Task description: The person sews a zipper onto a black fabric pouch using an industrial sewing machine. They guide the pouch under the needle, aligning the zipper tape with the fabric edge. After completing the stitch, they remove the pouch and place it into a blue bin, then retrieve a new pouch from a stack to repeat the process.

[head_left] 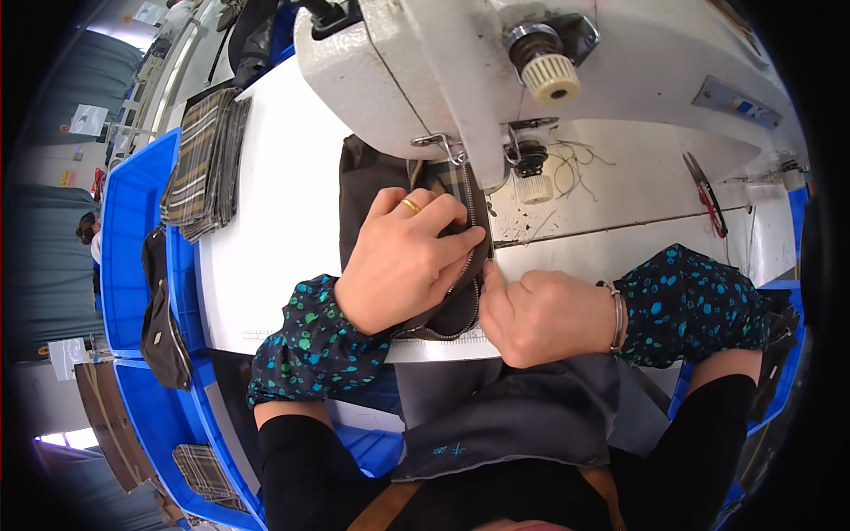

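A dark brown fabric piece with a curved metal zipper lies under the white sewing machine, near its needle area. My left hand, with a gold ring, rests on the fabric, its bent fingers gripping it beside the zipper. At the right edge of that piece, my right hand is closed, thumb and index finger on the fabric edge close to the table's front edge. Part of the zipper and the fabric under both hands is hidden.
Plaid cloth pieces are stacked at left. Blue bins flank the white table, one with dark pieces draped over it. Scissors and loose threads lie at right. A person is partly visible far left.
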Demonstrator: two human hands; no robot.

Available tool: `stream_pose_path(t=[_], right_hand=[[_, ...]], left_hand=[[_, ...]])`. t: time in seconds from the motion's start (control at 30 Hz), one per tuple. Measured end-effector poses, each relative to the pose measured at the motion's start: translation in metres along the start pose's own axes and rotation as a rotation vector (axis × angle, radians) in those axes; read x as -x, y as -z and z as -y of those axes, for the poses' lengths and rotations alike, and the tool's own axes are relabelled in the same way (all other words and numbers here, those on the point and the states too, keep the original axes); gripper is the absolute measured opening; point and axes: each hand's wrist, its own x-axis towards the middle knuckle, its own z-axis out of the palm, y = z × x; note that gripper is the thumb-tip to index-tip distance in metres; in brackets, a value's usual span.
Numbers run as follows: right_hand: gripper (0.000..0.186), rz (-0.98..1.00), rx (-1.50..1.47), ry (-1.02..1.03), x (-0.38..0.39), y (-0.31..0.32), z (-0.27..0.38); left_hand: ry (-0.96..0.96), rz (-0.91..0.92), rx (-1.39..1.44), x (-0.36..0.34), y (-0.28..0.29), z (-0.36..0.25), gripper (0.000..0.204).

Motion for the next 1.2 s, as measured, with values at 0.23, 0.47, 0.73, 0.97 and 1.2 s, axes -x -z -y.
stream_pose_path(t=[0.23, 0.47, 0.73, 0.97, 1.2], right_hand=[[0.023, 0.019, 0.01, -0.029, 0.002, -0.007, 0.0], [0.021, -0.026, 0.039, -0.117, -0.001, -0.022, -0.023], [0.023, -0.023, -0.157, -0.28, -0.002, -0.016, -0.038], [0.034, -0.083, -0.307, -0.593, -0.006, -0.029, -0.049], [0.024, 0.003, -0.502, -0.481, 0.0, -0.036, -0.063]], left_hand=[[-0.018, -0.062, -0.013, -0.003, -0.006, 0.007, 0.021], [0.007, -0.138, -0.025, -0.016, -0.014, 0.032, 0.022], [0.05, -0.114, 0.007, -0.014, -0.018, 0.044, 0.033], [0.046, -0.095, 0.01, -0.008, -0.008, 0.055, 0.029], [0.114, -0.365, 0.146, -0.009, 0.005, 0.07, 0.019]])
